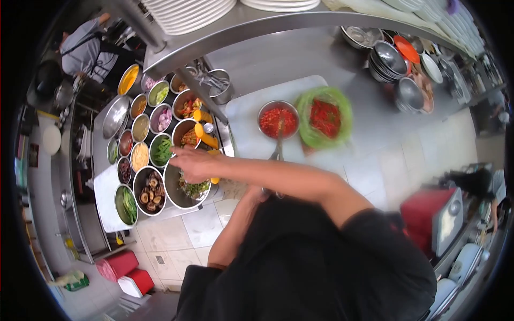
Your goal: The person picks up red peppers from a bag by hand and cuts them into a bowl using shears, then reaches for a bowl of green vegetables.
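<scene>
My right hand (191, 163) reaches left across my body, over the rim of a steel pot (167, 184) holding chopped greens. Its fingertips are bent together beside a pot of cut green vegetables (161, 150); what they hold, if anything, is too small to make out. Under my right forearm, my left hand (258, 193) is closed at the handles of metal scissors (279, 147), partly hidden. The blades point up toward a steel bowl of chopped red chilli (278, 120). Beside it, a green plastic bag (346, 115) holds red strips, both on a white cutting board (247, 109).
Several steel pots stand close together at left, one with mushrooms (151, 191). Yellow-capped bottles (206, 135) stand near my right hand. A shelf (230, 28) with stacked plates (187, 12) overhangs the counter. Stacked metal bowls (386, 61) sit at right. A person (85, 53) works at far left.
</scene>
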